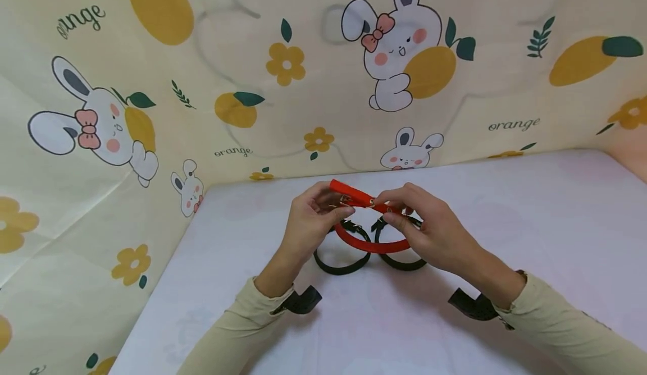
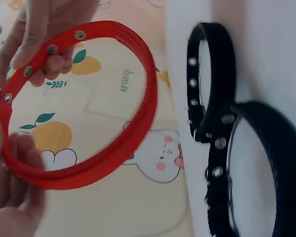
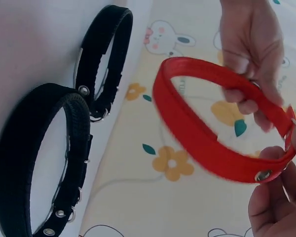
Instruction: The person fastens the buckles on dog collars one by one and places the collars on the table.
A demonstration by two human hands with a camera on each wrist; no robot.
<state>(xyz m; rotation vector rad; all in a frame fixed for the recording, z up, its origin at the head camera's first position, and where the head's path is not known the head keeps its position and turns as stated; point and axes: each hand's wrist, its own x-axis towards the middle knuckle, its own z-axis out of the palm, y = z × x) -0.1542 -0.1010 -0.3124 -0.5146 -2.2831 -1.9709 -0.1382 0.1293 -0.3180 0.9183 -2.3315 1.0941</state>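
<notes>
A red collar [image 1: 374,247] with metal eyelets is held up, looped round, between my two hands. My left hand [image 1: 310,218] pinches it near the small metal buckle [image 1: 346,199]. On the other side my right hand [image 1: 437,229] grips the strap between thumb and fingers. In the left wrist view, several eyelets line the red strap [image 2: 80,35]. Behind and below the red collar, two black collars stand on the table, a left one [image 1: 342,270] and a right one [image 1: 404,266]. Both are fastened into rings, and the red loop overlaps them in the head view.
The white table [image 1: 202,307] spreads around the collars and under my forearms. A cream cloth [image 1: 323,100] printed with rabbits, oranges and flowers hangs behind it and along the left side. Black straps [image 1: 303,301] circle both wrists over beige sleeves.
</notes>
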